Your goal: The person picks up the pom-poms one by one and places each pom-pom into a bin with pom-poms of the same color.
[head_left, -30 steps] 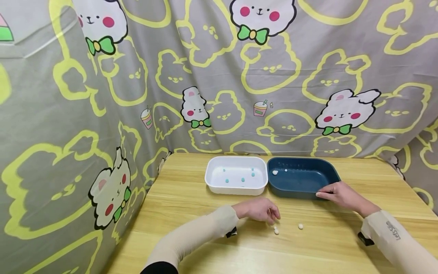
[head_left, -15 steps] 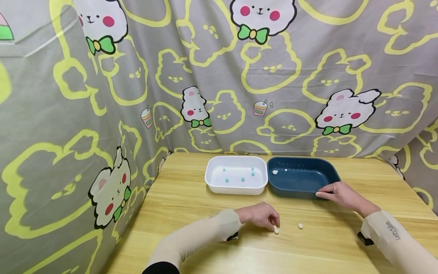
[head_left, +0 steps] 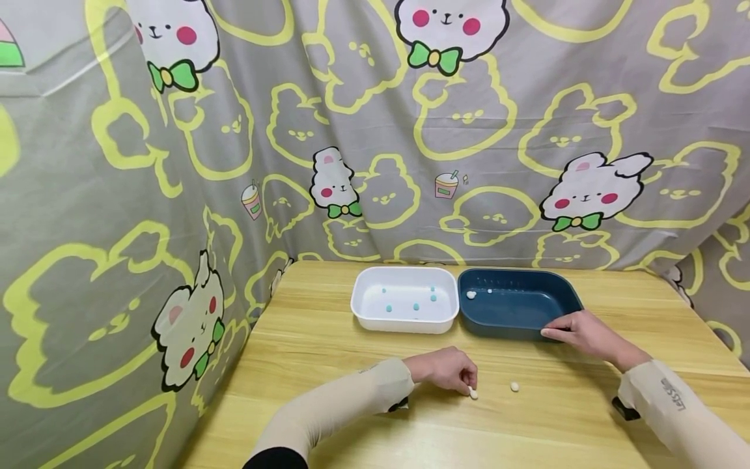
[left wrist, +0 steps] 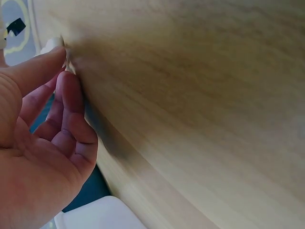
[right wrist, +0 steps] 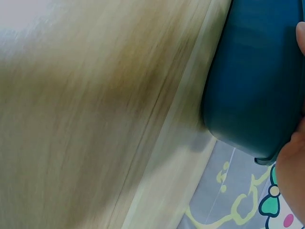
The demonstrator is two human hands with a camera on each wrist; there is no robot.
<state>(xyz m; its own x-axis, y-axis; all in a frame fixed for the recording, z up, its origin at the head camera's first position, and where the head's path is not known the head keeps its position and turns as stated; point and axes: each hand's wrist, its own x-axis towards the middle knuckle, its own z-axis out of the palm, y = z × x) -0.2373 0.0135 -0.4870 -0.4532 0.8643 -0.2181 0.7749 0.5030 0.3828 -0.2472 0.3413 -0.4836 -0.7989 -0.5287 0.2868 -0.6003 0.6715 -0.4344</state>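
On the table, my left hand has its thumb and fingertips pinched at a small white ball, mostly hidden by the fingers. Another small white ball lies right at those fingertips; the left wrist view shows a white piece just beyond the thumb. A third white ball rests farther right. My right hand grips the near right rim of a dark blue plastic tray, thumb outside. Inside that tray are a larger white ball and a tiny one.
A white tray stands against the blue one's left side, with several small turquoise balls spread over its bottom. Both trays are near the back edge of the wooden table. A patterned grey curtain hangs behind and to the left.
My left hand has lowered slightly onto the pair of white balls, and its fingers have closed together there. The right hand has stayed on the blue tray's rim.
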